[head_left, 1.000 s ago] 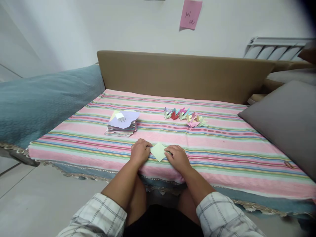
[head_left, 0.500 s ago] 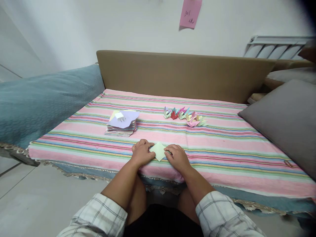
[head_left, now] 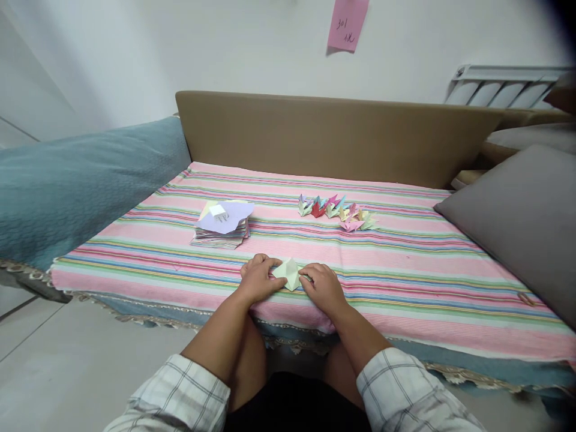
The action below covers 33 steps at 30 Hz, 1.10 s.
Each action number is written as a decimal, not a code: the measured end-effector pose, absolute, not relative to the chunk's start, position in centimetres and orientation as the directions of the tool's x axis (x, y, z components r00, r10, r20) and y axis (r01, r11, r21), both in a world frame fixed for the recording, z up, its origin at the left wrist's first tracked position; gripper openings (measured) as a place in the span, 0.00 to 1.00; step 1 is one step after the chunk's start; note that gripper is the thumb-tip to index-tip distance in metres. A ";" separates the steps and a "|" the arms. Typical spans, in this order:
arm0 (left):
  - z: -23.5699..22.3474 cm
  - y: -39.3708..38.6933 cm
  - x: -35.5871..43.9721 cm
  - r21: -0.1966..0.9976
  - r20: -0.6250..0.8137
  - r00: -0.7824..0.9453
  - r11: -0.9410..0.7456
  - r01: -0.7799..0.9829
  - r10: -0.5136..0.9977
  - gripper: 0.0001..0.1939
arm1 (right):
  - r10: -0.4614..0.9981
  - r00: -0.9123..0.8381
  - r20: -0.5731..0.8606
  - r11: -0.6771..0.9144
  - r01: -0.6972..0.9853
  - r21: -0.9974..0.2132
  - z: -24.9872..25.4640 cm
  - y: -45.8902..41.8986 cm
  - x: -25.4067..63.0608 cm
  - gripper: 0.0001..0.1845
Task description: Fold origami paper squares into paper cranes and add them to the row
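A small pale green folded paper (head_left: 290, 275) lies on the striped cloth near the front edge, with one layer partly lifted. My left hand (head_left: 261, 275) grips its left side between thumb and fingers, the thumb reaching over the lower part. On the right side, my right hand (head_left: 323, 284) pinches the paper between thumb and forefinger. Beyond my hands stand several folded paper cranes (head_left: 333, 210) in pink, red, green, yellow and purple. To the left is a stack of paper sheets (head_left: 220, 237), topped by a purple sheet (head_left: 236, 215).
A white plug adapter (head_left: 219, 212) rests on the paper stack. The striped cloth (head_left: 405, 258) covers the sofa seat. A brown backrest (head_left: 315, 132) rises behind, a blue-covered armrest (head_left: 90, 162) stands left, and a grey cushion (head_left: 522, 222) leans at right.
The flat diamond of green paper has begun to open: its upper layer is now raised and creased between my hands. My left thumb has shifted slightly right; my right hand has barely moved.
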State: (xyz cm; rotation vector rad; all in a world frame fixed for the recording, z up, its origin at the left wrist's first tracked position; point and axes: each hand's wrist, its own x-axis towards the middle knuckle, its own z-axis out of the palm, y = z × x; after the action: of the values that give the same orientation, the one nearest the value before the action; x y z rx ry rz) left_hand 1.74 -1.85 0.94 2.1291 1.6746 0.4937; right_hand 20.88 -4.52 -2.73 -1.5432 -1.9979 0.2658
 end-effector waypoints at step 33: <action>1.0 -2.5 3.4 0.488 0.045 0.482 -0.440 0.753 0.875 0.15 | 0.935 -0.137 0.326 0.305 0.779 -0.548 -2.9 -4.3 21.5 0.14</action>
State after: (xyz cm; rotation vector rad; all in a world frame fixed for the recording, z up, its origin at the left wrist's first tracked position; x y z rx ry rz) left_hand 3.40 -2.46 1.04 2.3284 1.3570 0.4103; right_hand 21.47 -4.28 -2.91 -1.5178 -1.9592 0.3265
